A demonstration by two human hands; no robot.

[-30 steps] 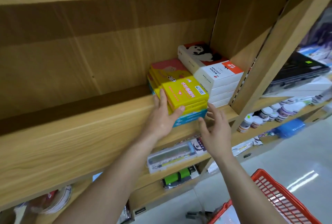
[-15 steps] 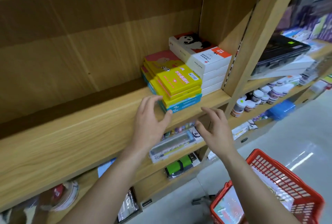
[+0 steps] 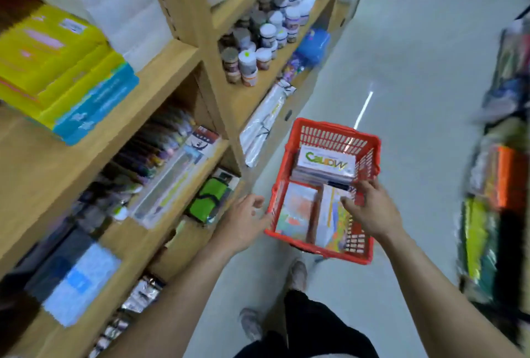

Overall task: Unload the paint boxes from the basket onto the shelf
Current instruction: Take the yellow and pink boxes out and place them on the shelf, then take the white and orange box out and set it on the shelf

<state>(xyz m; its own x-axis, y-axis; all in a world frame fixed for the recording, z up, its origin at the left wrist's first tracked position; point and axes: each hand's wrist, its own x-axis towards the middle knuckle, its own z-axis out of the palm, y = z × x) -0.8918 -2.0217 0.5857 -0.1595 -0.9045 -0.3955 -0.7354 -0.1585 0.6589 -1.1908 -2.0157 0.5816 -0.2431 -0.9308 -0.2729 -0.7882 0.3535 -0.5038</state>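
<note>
The shelf [image 3: 160,62] runs along the left, with a stack of boxes [image 3: 66,70] lying on its upper board at the far left and small jars [image 3: 258,42] grouped on a board farther right. The basket [image 3: 327,133] stands on the floor [image 3: 415,70] right of the shelf, holding one box [image 3: 325,164] at its far end and two boxes [image 3: 298,211] side by side nearer. The left hand [image 3: 243,222] is just left of the basket's near left corner, and the right hand [image 3: 370,208] is over its near right part.
</note>
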